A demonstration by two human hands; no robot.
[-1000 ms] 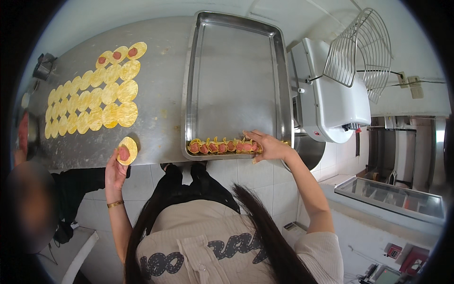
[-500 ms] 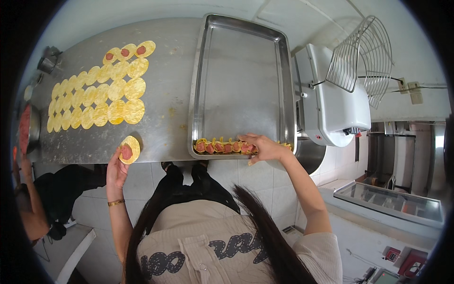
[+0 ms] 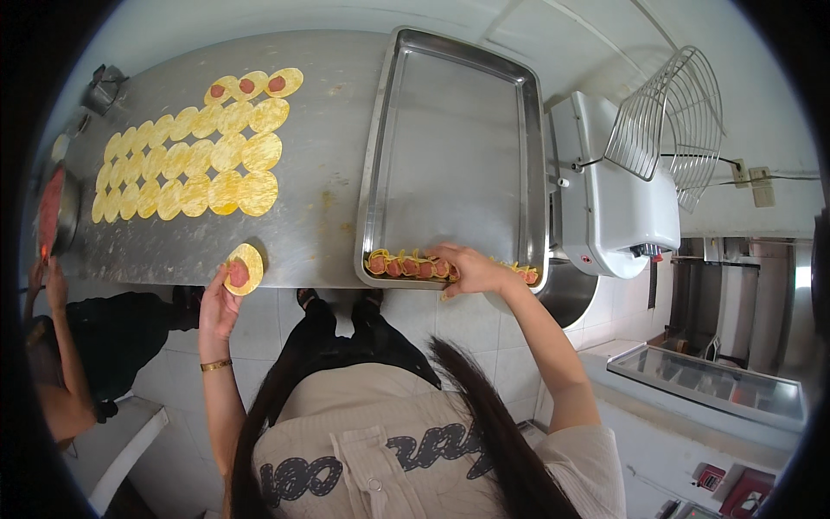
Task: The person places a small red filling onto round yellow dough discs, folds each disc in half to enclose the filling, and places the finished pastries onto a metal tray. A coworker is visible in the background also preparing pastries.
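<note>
In my left hand (image 3: pixel 218 313) is a small yellow tortilla (image 3: pixel 251 262) with a lump of pinkish-red meat on it. Fingers and thumb pinch it by the lower edge, just over the front edge of the table. My right hand (image 3: pixel 478 272) reaches into the front of a large metal tray (image 3: pixel 373 164). There its fingers and thumb close over a row of folded tortillas (image 3: pixel 396 266) filled with meat, hiding the middle of the row. Flat tortillas (image 3: pixel 207 160) lie in rows on the table at left; three at the far end (image 3: pixel 247 86) carry meat.
The steel table (image 3: pixel 324 112) bears scattered crumbs. A metal bowl of red meat (image 3: pixel 59 212) stands at its left end, where another person's hands (image 3: pixel 52 281) work. Right of the tray are a white machine with a wire guard (image 3: pixel 605 186) and a round steel bowl (image 3: pixel 575 285).
The view has shifted slightly, so the table and tray sit a little further right and up. Both hands keep nearly the same places and grips.
</note>
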